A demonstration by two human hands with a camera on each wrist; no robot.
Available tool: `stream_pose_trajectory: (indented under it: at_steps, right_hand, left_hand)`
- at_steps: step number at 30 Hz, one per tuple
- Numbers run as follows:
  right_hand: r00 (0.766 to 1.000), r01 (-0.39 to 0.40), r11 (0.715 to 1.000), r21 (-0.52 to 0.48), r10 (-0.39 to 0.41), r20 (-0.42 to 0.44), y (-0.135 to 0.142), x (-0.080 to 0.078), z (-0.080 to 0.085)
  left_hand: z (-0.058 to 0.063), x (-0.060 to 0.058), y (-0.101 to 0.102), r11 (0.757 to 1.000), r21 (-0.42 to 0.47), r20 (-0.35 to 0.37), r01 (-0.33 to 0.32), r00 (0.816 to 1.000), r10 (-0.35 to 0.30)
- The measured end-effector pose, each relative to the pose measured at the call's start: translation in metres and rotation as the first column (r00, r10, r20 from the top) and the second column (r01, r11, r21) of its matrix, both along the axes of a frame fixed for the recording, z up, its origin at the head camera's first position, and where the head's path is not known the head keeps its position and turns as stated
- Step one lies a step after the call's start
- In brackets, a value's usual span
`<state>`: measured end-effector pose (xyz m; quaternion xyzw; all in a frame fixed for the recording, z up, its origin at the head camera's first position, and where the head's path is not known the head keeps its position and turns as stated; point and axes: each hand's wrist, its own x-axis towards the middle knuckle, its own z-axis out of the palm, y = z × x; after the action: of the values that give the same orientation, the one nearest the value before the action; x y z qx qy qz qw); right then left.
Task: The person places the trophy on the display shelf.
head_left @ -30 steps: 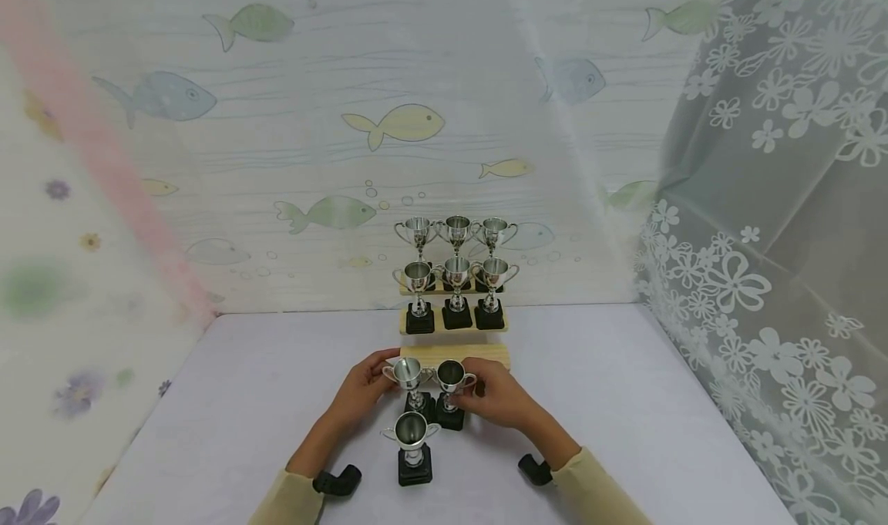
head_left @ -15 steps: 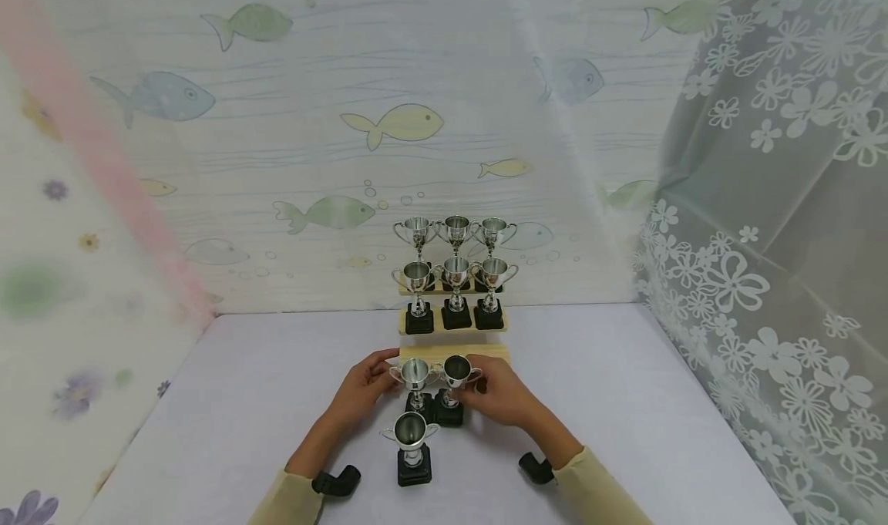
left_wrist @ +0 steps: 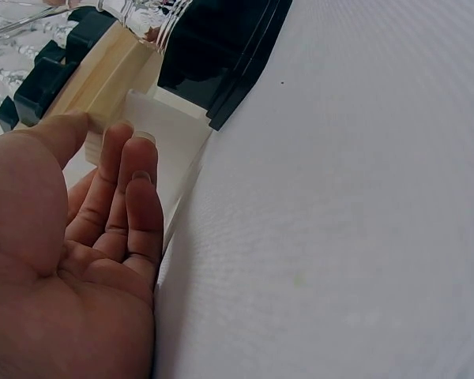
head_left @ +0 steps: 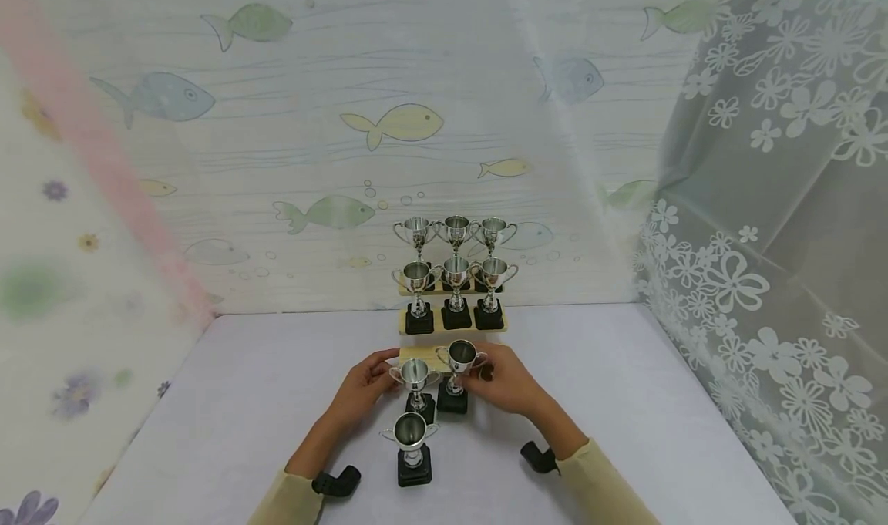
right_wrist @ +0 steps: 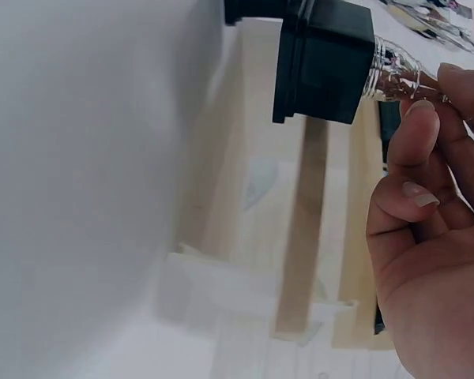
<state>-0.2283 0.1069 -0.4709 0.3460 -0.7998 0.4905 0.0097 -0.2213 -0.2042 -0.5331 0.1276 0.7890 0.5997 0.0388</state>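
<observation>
My right hand point(head_left: 505, 380) pinches the stem of a small silver trophy cup point(head_left: 461, 354) with two handles. Its black square base point(right_wrist: 328, 59) hangs in front of the bottom step in the right wrist view. At the left end of the wooden tiered stand point(head_left: 419, 353), my left hand point(head_left: 361, 390) holds the edge between thumb and fingertips. One trophy point(head_left: 415, 374) stands upright just before the bottom step, and another trophy point(head_left: 411, 431) stands nearer the person.
Three trophies point(head_left: 455, 274) line the middle step, and three more trophies point(head_left: 457, 230) fill the top one. The stand backs onto a fish-patterned curtain point(head_left: 305, 163). White cloth point(head_left: 277, 371) covers the table. Dark cameras point(head_left: 337, 481) sit on both wrists.
The right hand has raised its trophy and moved it toward the bottom step, away from the one beside it. That neighbouring trophy shifted slightly right earlier. My left hand stays put.
</observation>
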Motion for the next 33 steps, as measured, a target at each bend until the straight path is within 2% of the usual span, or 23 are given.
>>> stream_pose_trajectory:
  at_steps: [10,16,25,33]
  right_hand:
    - [1.0,0.012,1.0,0.01,-0.012,-0.012,-0.007,-0.007,0.025]
    - [0.999,0.042,0.999,0.029,-0.041,-0.016,-0.012,-0.01,0.033]
    - [0.996,0.087,0.994,0.062,-0.087,-0.001,-0.024,-0.016,0.041]
    - [0.995,0.101,0.993,0.052,-0.101,-0.013,-0.036,-0.023,0.039]
  left_hand:
    - [0.0,-0.001,0.0,1.0,0.008,0.007,-0.003,1.0,0.003]
    - [-0.002,-0.001,0.0,1.0,0.014,0.02,-0.004,1.0,0.003]
    - [-0.002,-0.002,0.001,1.0,0.014,0.019,-0.002,1.0,0.002]
    - [-0.003,-0.003,0.0,1.0,0.022,0.015,0.012,1.0,-0.012]
